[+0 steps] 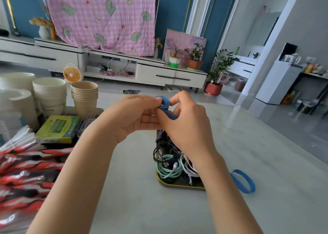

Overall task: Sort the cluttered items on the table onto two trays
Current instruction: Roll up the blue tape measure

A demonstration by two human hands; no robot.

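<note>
Pale counter (266, 153), living room behind. Left hand (131, 116) and right hand (188, 125) both pinch rolled blue strap (164, 103) above black tray (170, 185) of coiled cables (168, 166). Risk: pinch slackens, roll springs open, drops outside tray. Second blue band (247, 191) lies on counter beside tray.

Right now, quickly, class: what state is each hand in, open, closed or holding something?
Left hand: pinches the rolled blue band.
Right hand: fingers curled round the same blue band.
</note>
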